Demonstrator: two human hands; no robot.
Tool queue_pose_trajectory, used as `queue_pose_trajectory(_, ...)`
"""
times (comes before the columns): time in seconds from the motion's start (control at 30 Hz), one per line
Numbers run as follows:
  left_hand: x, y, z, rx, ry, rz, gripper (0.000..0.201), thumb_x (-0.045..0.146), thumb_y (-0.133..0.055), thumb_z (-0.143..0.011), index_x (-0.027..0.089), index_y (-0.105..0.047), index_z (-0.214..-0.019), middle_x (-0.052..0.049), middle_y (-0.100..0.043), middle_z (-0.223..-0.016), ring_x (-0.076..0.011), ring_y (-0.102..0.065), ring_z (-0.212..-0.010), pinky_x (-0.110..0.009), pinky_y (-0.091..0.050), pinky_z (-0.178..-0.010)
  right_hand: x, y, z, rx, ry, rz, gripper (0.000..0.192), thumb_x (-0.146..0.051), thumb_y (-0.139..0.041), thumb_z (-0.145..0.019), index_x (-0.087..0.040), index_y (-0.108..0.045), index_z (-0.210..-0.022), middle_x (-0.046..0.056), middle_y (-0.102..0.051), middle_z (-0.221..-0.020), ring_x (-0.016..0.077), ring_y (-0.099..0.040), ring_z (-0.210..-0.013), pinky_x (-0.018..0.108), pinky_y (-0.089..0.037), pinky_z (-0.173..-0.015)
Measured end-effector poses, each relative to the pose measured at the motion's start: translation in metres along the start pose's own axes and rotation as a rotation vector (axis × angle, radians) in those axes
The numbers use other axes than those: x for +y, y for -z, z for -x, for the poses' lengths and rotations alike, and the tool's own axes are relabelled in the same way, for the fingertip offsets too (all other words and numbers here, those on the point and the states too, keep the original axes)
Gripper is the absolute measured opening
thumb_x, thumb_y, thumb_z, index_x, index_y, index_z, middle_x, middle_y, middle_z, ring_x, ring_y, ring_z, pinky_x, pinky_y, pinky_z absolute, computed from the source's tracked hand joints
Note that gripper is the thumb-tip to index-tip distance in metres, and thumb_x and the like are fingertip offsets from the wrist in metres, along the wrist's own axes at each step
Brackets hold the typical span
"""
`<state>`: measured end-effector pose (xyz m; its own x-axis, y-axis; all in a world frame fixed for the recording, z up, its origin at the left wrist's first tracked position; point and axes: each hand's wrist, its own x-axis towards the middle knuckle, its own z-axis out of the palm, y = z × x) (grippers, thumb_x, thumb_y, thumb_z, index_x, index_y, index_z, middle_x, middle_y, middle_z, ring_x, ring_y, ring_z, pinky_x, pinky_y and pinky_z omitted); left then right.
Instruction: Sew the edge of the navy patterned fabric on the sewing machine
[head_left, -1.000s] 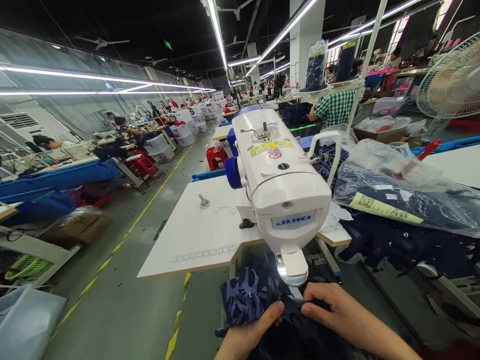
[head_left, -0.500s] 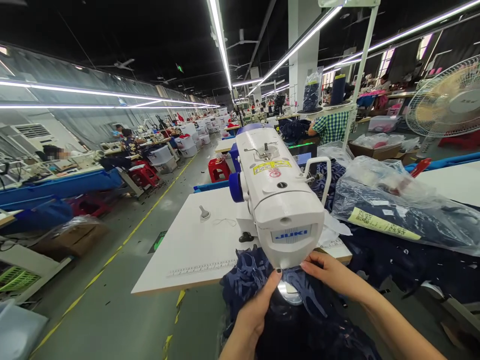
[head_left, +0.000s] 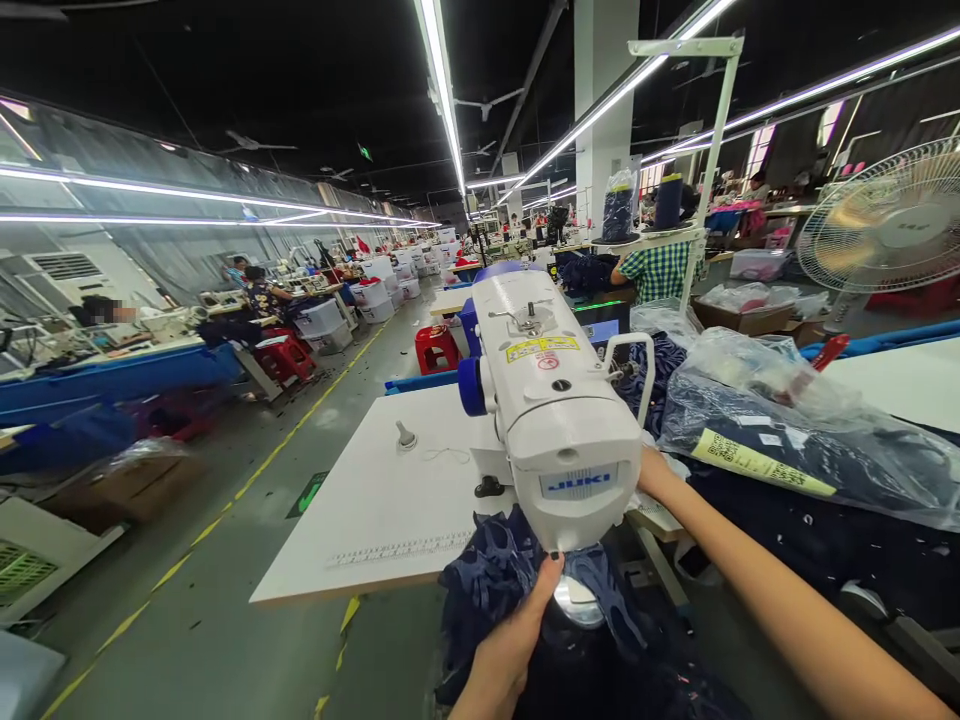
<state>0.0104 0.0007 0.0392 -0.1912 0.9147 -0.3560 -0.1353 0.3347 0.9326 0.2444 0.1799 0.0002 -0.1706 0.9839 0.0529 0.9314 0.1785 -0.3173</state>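
A white sewing machine stands in front of me, its head end facing me. Under its head lies navy patterned fabric, which drapes down over the near edge. My left hand is on this fabric, thumb up just below the machine head; its other fingers are hidden by the cloth, which it seems to grip. My right hand is behind the right side of the machine head, with only its back and wrist showing. Its fingers are hidden. A shiny metal plate shows between the folds of fabric.
The white table has a printed ruler along its front. Plastic-bagged navy fabric lies to the right, beside a thread stand and a large fan. A red stool is beyond the table. Co-workers sit farther off.
My right hand has left the fabric beneath the machine head and moved up and away, behind the head's right side. My left hand stays on the fabric. The view has shifted slightly.
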Motion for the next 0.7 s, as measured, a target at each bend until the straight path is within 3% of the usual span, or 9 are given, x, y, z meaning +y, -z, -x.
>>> queue_pose_trajectory(0.2,0.006,-0.002,0.006,0.006,-0.02,-0.064,0.068,0.044,-0.069,-0.068,0.012,-0.052,-0.125,-0.011,-0.048,-0.14,-0.0228,-0.041,-0.132,-0.035,-0.021,-0.118,0.005,0.004,0.005,0.066,-0.018,-0.031,0.026,-0.029,-0.055,-0.092,-0.018,-0.057,-0.115,0.007,-0.059,-0.117,0.0206,-0.061,-0.097,0.041,-0.052,-0.082)
queue_pose_trajectory(0.37,0.008,-0.004,0.007,0.017,-0.022,-0.121,0.062,0.045,-0.067,-0.069,0.011,-0.057,-0.12,-0.012,-0.049,-0.139,-0.024,-0.04,-0.132,-0.036,-0.014,-0.118,0.007,0.011,0.011,0.153,0.025,-0.187,0.02,-0.027,-0.054,-0.092,-0.016,-0.061,-0.109,0.007,-0.063,-0.112,0.0209,-0.062,-0.098,0.042,-0.049,-0.087)
queue_pose_trajectory(0.47,0.008,-0.004,0.007,0.005,-0.033,-0.086,0.064,0.044,-0.068,-0.069,0.01,-0.056,-0.12,-0.013,-0.049,-0.139,-0.0235,-0.041,-0.131,-0.034,-0.022,-0.116,0.006,0.017,0.014,0.207,0.04,-0.316,0.021,-0.019,-0.051,-0.089,-0.016,-0.065,-0.103,0.01,-0.068,-0.104,0.0254,-0.062,-0.1,0.041,-0.046,-0.089)
queue_pose_trajectory(0.57,0.006,-0.003,0.006,0.027,-0.04,-0.115,0.068,0.048,-0.069,-0.067,0.011,-0.054,-0.122,-0.012,-0.048,-0.14,-0.0241,-0.042,-0.131,-0.033,-0.028,-0.114,0.002,0.025,0.022,0.232,0.028,-0.468,0.023,-0.022,-0.048,-0.086,-0.017,-0.068,-0.097,0.012,-0.07,-0.091,0.0288,-0.063,-0.094,0.039,-0.047,-0.081)
queue_pose_trajectory(0.7,0.001,-0.002,0.003,0.015,-0.02,-0.143,0.063,0.05,-0.067,-0.068,0.014,-0.058,-0.12,-0.011,-0.059,-0.129,-0.0265,-0.047,-0.127,-0.036,-0.03,-0.113,-0.018,0.034,0.053,0.142,0.049,-0.716,0.028,-0.039,-0.05,-0.085,-0.017,-0.067,-0.088,0.006,-0.069,-0.074,0.0218,-0.063,-0.068,0.031,-0.05,-0.06)
